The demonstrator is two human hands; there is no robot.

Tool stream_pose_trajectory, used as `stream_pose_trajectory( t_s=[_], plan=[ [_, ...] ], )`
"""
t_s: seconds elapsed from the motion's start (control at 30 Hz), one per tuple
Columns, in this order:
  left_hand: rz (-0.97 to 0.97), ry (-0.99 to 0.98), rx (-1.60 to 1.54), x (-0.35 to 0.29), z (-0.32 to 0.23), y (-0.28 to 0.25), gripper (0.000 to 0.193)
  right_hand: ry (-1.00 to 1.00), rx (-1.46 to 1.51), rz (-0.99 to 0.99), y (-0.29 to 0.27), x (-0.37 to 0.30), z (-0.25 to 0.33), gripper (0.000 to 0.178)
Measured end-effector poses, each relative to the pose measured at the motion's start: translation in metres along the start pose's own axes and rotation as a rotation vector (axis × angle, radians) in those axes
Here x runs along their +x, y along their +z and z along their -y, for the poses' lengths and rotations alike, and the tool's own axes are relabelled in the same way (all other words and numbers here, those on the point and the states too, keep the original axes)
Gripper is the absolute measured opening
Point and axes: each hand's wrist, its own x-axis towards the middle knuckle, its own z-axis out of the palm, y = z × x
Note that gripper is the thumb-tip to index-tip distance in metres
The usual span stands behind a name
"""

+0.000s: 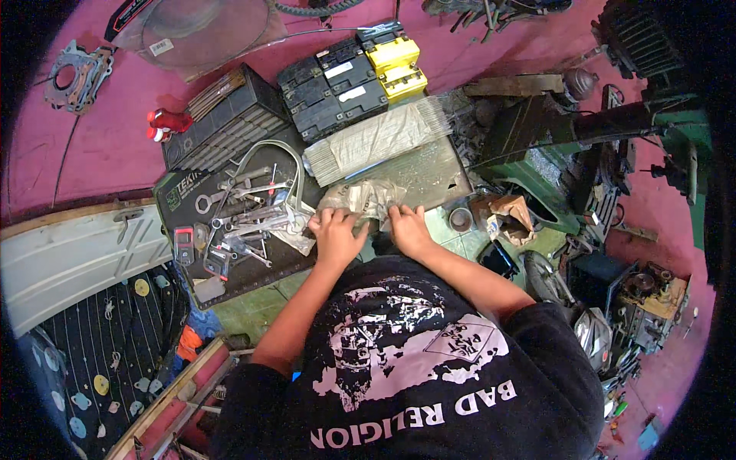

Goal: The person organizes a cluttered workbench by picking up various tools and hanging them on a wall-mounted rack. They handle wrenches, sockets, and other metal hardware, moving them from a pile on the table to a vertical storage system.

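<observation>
**A:** What lies at the far left?

**B:** A black tool tray [230, 264] strewn with loose wrenches [249, 218], just beside the hands.

**A:** And the hands themselves?

**B:** The left hand [336, 234] and the right hand [406, 228] both press, fingers curled, on a crumpled clear plastic bag [360, 198] lying between them on the bench. Whether either hand pinches the plastic or only rests on it, I cannot tell.

**A:** How far along does it look?

**B:** Early, I judge: the bag is still bunched, with nothing drawn out. Behind it lies a bundle of thin rods [379, 138]; further right, a brown paper bag [510, 215].
</observation>
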Motion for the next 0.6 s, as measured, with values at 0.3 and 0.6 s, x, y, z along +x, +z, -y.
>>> stream_pose_trajectory(
  t_s=[0.3,0.6],
  plan=[
    [0.075,-0.130,-0.036,0.017,-0.005,-0.005,0.025,-0.057,0.141,0.027,0.029,0.015,0.041,0.032],
    [0.052,-0.133,0.079,0.013,0.006,0.006,0.016,-0.120,0.299,0.206,0.005,0.003,0.041,0.053]
  ],
)
